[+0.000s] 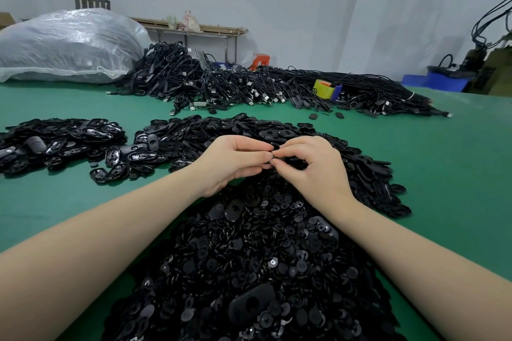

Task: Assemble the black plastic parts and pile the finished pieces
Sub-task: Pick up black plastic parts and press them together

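Your left hand (235, 160) and right hand (310, 166) meet fingertip to fingertip over the table's middle, both pinching one small black part (273, 156) (mostly hidden, axis unclear). The finished pile (61, 144) lies well left, toward the table's left edge; left hand is nearer.

Part pinched between both hands' fingertips (273, 156) is hidden.
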A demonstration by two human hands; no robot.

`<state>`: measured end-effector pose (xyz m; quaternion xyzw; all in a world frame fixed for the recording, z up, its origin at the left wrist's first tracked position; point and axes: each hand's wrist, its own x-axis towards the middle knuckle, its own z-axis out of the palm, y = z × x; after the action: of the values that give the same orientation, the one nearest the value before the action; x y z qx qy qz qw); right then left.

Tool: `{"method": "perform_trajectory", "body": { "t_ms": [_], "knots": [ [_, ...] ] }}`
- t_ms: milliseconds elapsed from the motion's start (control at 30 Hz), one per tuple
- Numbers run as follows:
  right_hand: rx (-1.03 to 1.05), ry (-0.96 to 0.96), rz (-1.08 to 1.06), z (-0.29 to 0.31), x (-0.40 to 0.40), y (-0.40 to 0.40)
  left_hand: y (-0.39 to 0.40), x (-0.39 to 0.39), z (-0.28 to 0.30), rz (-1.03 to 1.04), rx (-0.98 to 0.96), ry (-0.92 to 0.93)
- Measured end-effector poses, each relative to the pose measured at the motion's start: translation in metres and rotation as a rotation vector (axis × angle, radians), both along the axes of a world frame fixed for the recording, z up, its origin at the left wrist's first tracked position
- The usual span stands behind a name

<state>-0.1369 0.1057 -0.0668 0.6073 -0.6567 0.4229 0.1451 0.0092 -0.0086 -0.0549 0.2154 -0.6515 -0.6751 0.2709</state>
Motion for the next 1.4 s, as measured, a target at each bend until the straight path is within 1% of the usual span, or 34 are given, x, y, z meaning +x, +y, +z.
{"method": "perform_trajectory", "body": {
  "t_ms": [267,667,1133,1400],
  "knots": [
    [0.008,-0.002,0.016,-0.0003,-0.0001,0.0002,-0.001,0.0002,-0.0003,-0.001,-0.017,-0.022],
    [0.002,0.016,0.026,0.0001,0.0001,-0.0005,-0.0023,-0.0012,-0.0012,0.027,0.007,-0.009],
    [0.009,0.039,0.035,-0.0005,-0.0014,-0.001,-0.0049,-0.0018,-0.0019,0.012,0.015,-0.021],
    [0.023,0.013,0.047,-0.0008,-0.0025,-0.0024,-0.0055,-0.0019,-0.0016,0.001,0.008,-0.034]
  ]
}}
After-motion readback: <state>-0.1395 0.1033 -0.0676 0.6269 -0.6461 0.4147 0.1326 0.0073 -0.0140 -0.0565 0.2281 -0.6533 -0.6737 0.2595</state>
